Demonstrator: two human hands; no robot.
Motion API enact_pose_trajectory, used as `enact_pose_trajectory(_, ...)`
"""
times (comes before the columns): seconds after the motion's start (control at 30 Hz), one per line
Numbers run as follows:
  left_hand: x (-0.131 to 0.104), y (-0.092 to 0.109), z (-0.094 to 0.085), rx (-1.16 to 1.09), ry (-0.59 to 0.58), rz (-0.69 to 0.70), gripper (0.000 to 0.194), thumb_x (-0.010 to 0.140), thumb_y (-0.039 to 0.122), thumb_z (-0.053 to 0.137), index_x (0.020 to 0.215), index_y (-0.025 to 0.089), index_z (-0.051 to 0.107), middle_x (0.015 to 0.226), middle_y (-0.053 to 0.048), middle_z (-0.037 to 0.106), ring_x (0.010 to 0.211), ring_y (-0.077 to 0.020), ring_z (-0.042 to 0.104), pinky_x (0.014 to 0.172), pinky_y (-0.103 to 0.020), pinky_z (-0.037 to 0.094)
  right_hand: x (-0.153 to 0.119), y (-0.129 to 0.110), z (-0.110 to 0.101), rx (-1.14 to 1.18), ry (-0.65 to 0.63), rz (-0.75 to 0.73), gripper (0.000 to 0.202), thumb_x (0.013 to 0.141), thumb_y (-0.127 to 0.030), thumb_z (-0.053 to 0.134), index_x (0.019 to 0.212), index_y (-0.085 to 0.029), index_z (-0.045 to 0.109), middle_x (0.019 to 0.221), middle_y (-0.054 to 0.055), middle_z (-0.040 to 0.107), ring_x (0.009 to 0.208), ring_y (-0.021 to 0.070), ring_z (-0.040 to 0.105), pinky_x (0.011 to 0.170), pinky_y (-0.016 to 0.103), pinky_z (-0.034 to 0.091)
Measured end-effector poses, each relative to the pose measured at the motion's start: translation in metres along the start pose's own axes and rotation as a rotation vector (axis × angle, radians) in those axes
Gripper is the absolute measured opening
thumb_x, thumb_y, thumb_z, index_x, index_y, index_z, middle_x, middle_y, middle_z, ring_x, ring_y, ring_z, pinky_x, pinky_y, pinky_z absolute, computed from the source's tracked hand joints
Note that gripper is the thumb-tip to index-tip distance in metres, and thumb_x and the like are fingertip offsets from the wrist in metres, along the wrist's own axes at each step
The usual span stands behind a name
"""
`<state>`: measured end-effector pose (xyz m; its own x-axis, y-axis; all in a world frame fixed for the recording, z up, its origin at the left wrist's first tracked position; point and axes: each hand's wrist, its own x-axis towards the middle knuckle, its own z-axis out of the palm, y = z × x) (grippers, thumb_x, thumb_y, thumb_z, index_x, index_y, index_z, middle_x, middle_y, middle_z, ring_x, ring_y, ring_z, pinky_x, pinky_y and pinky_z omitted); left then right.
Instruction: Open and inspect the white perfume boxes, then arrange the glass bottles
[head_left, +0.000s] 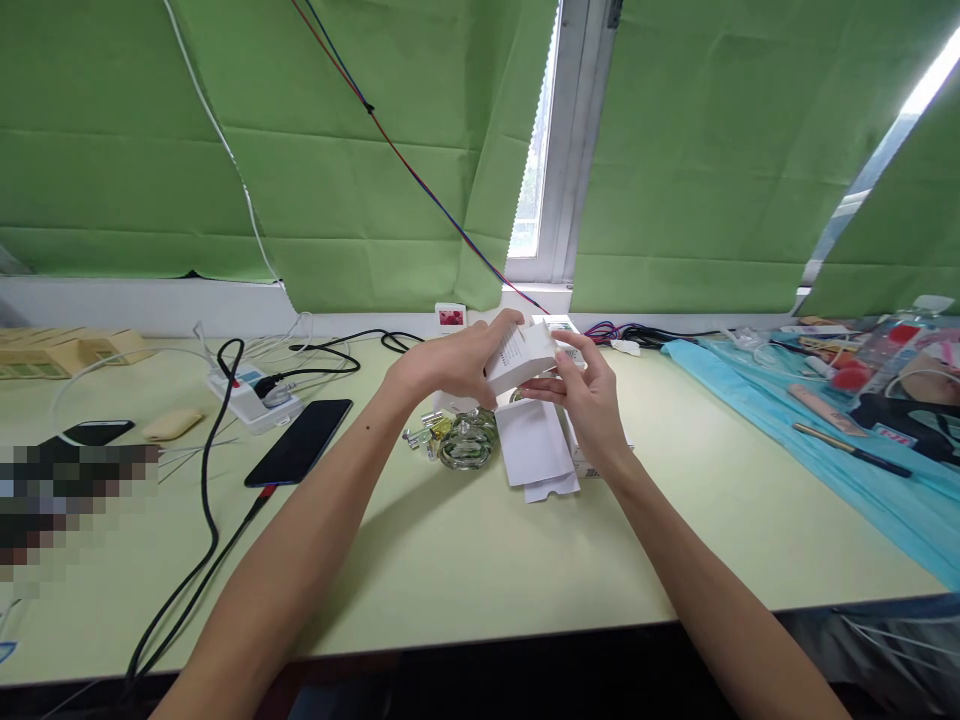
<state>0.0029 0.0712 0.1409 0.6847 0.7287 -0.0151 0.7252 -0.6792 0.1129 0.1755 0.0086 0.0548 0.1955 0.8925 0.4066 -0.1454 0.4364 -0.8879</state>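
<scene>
A small white box (523, 357) with printed text is held above the middle of the table, tilted. My left hand (459, 362) grips its left side, fingers over the top and thumb below. My right hand (589, 393) pinches the box's right end. Beneath the hands, white card pieces (534, 445) lie on the table, partly over another white box. To their left sits a clear glass bottle (469, 440), with small glass vials (429, 432) beside it.
A black phone (298, 442) with a cable lies left of my left forearm, near a white power strip (251, 400). On the right, a blue sheet (795, 430) carries a pen (851, 449), a bottle and other items. Cables run along the back.
</scene>
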Motion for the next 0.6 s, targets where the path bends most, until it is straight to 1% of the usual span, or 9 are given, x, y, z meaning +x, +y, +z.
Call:
enact_pose_trajectory(0.17, -0.003, 0.003, -0.002, 0.003, -0.014, 0.014, 0.107, 0.063, 0.035, 0.076, 0.149, 0.025, 0.013, 0.113, -0.01, 0.059, 0.086, -0.0227, 0.058, 0.068, -0.029, 0.043, -0.002, -0.001, 0.001, -0.021, 0.002, -0.035, 0.041, 0.09, -0.054, 0.062, 0.119, -0.026, 0.055, 0.077, -0.002, 0.067, 0.069, 0.02, 0.076, 0.072, 0.042, 0.068)
enact_pose_trajectory(0.33, -0.005, 0.011, -0.001, -0.017, -0.033, 0.058, 0.102, 0.065, 0.033, 0.074, 0.148, 0.027, 0.014, 0.111, -0.009, 0.059, 0.086, -0.022, 0.057, 0.067, -0.028, 0.041, -0.002, 0.002, 0.0, -0.109, 0.049, -0.111, 0.036, 0.092, -0.053, 0.062, 0.116, -0.026, 0.056, 0.075, -0.003, 0.063, 0.069, 0.0182, 0.072, 0.063, 0.037, 0.068)
enact_pose_trajectory(0.5, -0.005, 0.016, 0.0, 0.018, -0.057, 0.049, 0.104, 0.067, 0.034, 0.073, 0.15, 0.027, 0.011, 0.11, -0.008, 0.059, 0.083, -0.0205, 0.057, 0.069, -0.028, 0.04, -0.001, 0.007, -0.003, -0.215, 0.069, -0.166, 0.037, 0.092, -0.051, 0.063, 0.12, -0.029, 0.055, 0.086, 0.0, 0.062, 0.072, 0.018, 0.069, 0.058, 0.034, 0.066)
enact_pose_trajectory(0.6, -0.004, 0.016, 0.001, 0.018, -0.057, 0.057, 0.104, 0.068, 0.034, 0.072, 0.151, 0.027, 0.011, 0.115, -0.01, 0.059, 0.089, -0.022, 0.058, 0.074, -0.029, 0.042, -0.002, 0.008, -0.004, -0.253, 0.07, -0.157, 0.036, 0.093, -0.05, 0.062, 0.122, -0.03, 0.055, 0.091, 0.003, 0.062, 0.074, 0.0198, 0.07, 0.058, 0.035, 0.064)
